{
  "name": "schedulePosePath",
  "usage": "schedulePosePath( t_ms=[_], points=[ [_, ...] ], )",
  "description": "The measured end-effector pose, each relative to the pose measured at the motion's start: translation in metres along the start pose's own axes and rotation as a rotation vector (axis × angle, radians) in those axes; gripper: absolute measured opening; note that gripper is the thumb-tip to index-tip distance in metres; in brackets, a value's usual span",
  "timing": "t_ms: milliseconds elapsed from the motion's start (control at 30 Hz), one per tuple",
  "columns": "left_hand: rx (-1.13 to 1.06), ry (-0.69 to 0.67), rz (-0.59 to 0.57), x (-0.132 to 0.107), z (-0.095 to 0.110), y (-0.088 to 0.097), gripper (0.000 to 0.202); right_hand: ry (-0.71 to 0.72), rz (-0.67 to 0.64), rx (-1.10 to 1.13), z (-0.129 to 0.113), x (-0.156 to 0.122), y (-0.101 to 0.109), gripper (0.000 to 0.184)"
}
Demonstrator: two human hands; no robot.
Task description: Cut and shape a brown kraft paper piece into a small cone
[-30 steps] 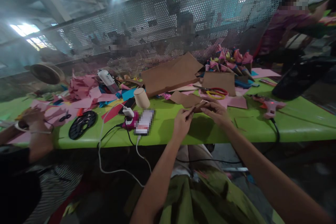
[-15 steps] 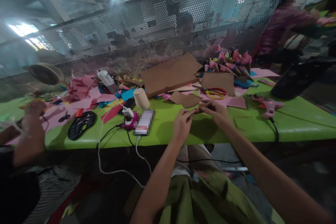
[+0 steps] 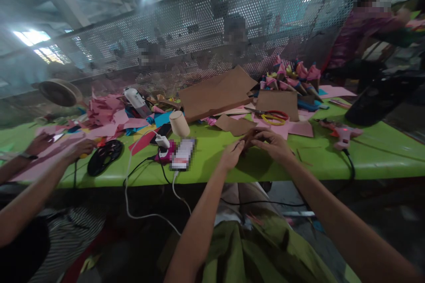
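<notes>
A small brown piece, seemingly paper or card, is held between my two hands above the green table. My left hand pinches its left side with closed fingers. Bent over the right side, the fingers of my right hand grip it too. My fingers hide much of the piece, so its exact shape is unclear. Just beyond my hands lie a flat brown card piece and scissors with red and yellow handles. A pink glue gun rests to the right of my right hand.
Left of my hands are a phone on a white cable, a magenta power socket and a beige cup-shaped object. A co-worker's hands work at the far left. Brown cardboard and pink paper cones stand behind.
The brown piece shows more between my hands, and my fingers have shifted around it. At left, the co-worker's near hand has moved down and right, toward the black oval object.
</notes>
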State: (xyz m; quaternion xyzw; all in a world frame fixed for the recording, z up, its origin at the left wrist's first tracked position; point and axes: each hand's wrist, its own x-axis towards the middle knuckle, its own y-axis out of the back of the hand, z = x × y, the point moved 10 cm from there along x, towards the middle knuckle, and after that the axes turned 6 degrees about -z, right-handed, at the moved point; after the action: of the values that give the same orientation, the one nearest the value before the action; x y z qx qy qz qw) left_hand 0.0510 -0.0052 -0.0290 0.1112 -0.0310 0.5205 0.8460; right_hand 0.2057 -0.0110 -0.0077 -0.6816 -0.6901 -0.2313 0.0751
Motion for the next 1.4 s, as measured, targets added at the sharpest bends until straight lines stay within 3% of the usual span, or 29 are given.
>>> schedulePosePath(
  t_ms=[233,433,700,1000,1200,1400],
  points=[
    [-0.042,0.009,0.000,0.003,-0.003,0.002,0.037,0.031,-0.001,-0.034,-0.005,0.000,0.001,0.024],
    [0.056,0.018,0.050,0.002,-0.004,0.006,0.031,0.030,0.037,-0.060,-0.006,-0.001,0.004,0.024],
    [0.122,-0.039,-0.008,0.001,0.003,-0.004,0.032,0.035,0.061,-0.069,-0.008,-0.001,0.005,0.019],
    [0.190,-0.058,0.026,0.004,0.000,0.002,0.028,0.035,0.071,-0.079,-0.008,0.000,0.008,0.021],
    [0.166,-0.064,0.060,0.003,0.000,0.005,0.035,0.003,0.063,-0.054,-0.001,0.000,0.007,0.020],
    [0.389,-0.103,0.064,-0.002,0.011,0.002,0.044,-0.062,0.030,0.026,0.010,0.002,0.003,0.020]
  ],
)
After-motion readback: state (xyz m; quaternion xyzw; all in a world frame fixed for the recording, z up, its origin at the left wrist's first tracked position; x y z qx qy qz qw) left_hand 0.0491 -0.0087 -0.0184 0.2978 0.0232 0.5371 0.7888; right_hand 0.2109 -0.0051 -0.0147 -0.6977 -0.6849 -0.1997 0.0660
